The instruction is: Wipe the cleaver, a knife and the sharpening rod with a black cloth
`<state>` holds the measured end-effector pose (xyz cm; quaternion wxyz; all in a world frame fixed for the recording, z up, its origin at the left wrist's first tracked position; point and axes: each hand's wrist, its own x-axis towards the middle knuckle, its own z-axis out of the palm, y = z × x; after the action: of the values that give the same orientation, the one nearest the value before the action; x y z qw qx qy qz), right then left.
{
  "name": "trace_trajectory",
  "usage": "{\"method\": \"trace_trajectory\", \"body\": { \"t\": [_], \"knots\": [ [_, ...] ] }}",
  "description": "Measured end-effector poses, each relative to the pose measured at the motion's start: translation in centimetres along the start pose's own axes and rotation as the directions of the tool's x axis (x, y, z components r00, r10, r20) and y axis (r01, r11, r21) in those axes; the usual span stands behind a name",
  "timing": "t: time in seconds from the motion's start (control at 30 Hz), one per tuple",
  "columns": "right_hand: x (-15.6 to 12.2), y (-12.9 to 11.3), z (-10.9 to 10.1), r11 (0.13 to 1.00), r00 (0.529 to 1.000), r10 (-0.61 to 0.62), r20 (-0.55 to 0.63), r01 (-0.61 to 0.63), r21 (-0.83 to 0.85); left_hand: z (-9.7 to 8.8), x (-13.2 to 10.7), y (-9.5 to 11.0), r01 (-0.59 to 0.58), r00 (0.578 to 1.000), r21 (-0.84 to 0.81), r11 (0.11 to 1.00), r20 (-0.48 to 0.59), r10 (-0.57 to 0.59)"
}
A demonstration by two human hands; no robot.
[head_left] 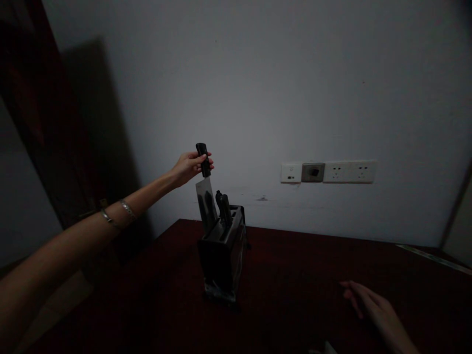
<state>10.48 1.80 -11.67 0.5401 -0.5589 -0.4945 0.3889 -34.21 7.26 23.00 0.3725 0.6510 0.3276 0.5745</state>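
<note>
My left hand is closed round the black handle of a cleaver. Its broad, shiny blade points down, with the lower end in a slot of the dark knife block. Beside the blade, a black-handled knife and another dark handle stick up from the block. Over the table at the lower right, my right hand is held apart from the block, fingers stretched out and nothing visible in them.
The block stands on a dark red table against a pale wall. Sockets and switches are set in the wall. A pale strip lies along the right back edge. A small light object shows at the bottom edge.
</note>
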Motion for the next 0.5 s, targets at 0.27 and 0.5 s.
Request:
{"method": "trace_trajectory", "body": {
  "t": [0.27, 0.5],
  "knots": [
    [0.01, 0.17, 0.03, 0.999, 1.000, -0.003, 0.007, 0.004, -0.050, 0.13, -0.42, -0.57, 0.018, 1.000, -0.006, 1.000, 0.014, -0.018],
    [-0.01, -0.07, 0.07, 0.999, 1.000, 0.013, -0.004, -0.013, -0.036, 0.24, -1.03, -0.97, 0.061, 0.998, -0.006, 0.998, 0.031, -0.061]
  ]
}}
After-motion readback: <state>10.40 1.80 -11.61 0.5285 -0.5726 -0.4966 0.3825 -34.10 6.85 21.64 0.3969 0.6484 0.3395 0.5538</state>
